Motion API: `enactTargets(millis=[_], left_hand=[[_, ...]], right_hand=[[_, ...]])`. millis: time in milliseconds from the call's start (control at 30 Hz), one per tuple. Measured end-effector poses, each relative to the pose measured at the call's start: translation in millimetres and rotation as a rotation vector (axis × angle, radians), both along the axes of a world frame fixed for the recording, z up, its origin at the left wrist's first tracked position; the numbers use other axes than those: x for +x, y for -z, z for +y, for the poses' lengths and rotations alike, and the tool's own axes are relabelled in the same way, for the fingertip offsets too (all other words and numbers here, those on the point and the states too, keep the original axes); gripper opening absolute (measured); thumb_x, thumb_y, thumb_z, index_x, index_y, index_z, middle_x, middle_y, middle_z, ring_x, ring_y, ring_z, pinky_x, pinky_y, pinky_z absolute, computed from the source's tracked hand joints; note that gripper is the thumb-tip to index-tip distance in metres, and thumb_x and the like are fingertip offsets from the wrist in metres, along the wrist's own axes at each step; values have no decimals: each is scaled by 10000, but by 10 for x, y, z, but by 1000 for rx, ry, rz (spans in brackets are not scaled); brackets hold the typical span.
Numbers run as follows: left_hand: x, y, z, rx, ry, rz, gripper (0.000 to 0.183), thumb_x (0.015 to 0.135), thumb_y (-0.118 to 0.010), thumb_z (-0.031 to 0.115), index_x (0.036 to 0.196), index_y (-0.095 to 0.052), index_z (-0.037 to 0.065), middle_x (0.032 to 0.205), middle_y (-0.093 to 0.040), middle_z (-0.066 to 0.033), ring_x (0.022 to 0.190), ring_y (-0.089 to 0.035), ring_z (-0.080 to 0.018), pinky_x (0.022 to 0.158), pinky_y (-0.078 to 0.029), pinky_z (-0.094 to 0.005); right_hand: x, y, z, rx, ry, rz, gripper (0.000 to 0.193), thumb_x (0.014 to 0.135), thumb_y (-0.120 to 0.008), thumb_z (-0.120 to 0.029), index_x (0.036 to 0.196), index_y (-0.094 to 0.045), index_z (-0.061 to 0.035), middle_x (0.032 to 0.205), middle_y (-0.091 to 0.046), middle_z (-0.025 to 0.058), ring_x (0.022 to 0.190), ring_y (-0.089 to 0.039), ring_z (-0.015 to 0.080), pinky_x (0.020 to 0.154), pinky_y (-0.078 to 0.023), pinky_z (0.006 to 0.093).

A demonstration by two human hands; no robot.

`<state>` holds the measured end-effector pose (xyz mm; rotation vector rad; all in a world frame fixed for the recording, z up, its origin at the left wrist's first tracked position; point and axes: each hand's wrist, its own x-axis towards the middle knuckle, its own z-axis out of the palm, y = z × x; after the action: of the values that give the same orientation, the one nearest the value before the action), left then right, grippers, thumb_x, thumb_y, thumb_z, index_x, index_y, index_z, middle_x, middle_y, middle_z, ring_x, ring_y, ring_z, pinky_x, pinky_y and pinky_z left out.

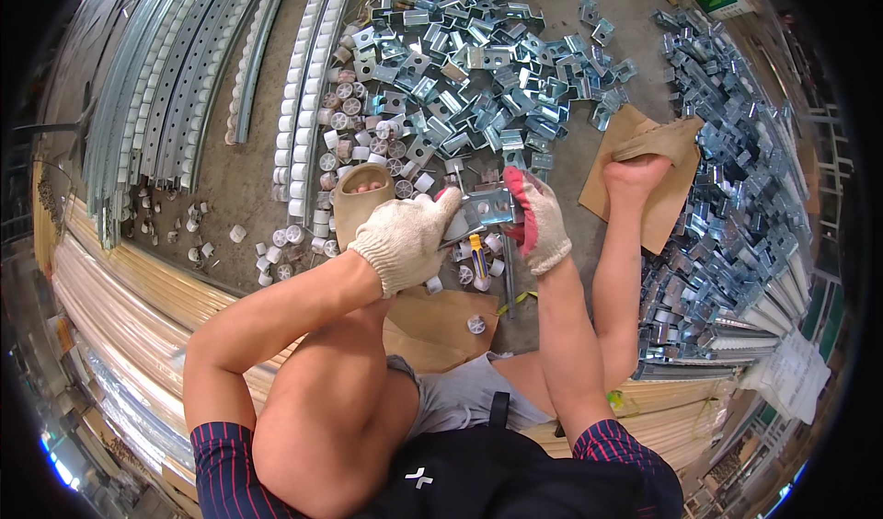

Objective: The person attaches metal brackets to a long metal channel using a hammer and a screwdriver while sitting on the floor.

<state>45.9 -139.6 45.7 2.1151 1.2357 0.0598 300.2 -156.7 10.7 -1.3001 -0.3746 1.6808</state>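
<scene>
My left hand [405, 238], in a white knit glove, grips one side of a shiny metal bracket [495, 208] with a hole in its face. My right hand [540, 220], in a white glove with red on the fingers, closes on the bracket's other side. My fingers hide parts of the bracket. Just below it is a small tool handle [478, 257], yellow and dark blue, among white roller wheels [280, 236]. Beyond my hands spreads a big heap of loose metal brackets [460, 68].
To the left lie long metal rails [175, 68] and strips of white rollers [308, 68]. More brackets [727, 178] are piled at the right. Cardboard [441, 321] lies beneath me and under my right sandal [667, 142]. Wrapped long bundles [147, 307] run along the lower left.
</scene>
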Motion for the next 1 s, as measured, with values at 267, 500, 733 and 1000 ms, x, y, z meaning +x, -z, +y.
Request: enactTargets(millis=[267, 500, 733, 1000], left_hand=[[-45, -57, 15, -10, 17, 6, 512, 801, -760, 471, 1178, -670, 136, 1025, -748, -183, 929, -732, -378, 823, -585, -493], [14, -47, -22, -21, 30, 9, 524, 814, -746, 469, 1220, -665, 147, 1044, -753, -180, 941, -736, -376, 833, -588, -490], [135, -8, -73, -23, 37, 10, 538, 827, -732, 467, 1263, -661, 159, 1063, -757, -176, 954, -740, -375, 844, -591, -486], [215, -36, -41, -30, 44, 16, 556, 842, -716, 465, 1311, -655, 172, 1085, -762, -172, 968, -744, -372, 855, -595, -482]], right_hand=[[-210, -136, -197, 69, 77, -155, 184, 1034, -705, -260, 937, -721, -105, 800, -632, -69, 653, -542, 28, 550, -439, 229], [-182, 200, -429, 177, 41, -26, 129, 1073, -641, -205, 1075, -675, -81, 934, -715, 12, 800, -741, 127, 659, -629, 301], [-259, 130, -296, -62, 76, -12, 175, 1057, -659, -206, 951, -704, -75, 838, -633, -67, 697, -565, 30, 591, -476, 243], [-145, 337, -324, 135, -77, -202, 165, 1060, -596, -152, 980, -689, -40, 859, -610, -54, 769, -523, 42, 691, -448, 232]])
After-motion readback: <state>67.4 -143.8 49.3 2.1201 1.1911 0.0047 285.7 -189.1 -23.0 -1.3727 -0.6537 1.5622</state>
